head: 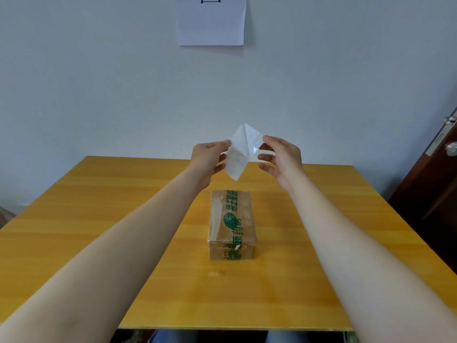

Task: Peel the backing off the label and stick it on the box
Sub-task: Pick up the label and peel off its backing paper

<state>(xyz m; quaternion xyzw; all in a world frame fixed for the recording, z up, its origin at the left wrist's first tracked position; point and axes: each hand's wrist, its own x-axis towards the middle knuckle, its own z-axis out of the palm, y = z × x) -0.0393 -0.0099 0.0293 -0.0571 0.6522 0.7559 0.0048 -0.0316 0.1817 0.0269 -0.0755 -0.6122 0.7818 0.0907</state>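
Observation:
A brown cardboard box (232,224) wrapped in tape with green print lies lengthwise on the middle of the table. Above its far end I hold a white label (238,154) in the air, tilted on a corner. My left hand (209,157) pinches its left edge between thumb and fingers. My right hand (280,155) pinches the upper right corner, where one white layer stands away from the other. Which layer is the backing cannot be told. Both hands are well above the box and do not touch it.
The yellow wooden table (99,219) stands against a pale wall, its near edge just in front of my knees. A white paper sheet (211,19) hangs on the wall. A dark door (435,189) with a metal handle is at the right.

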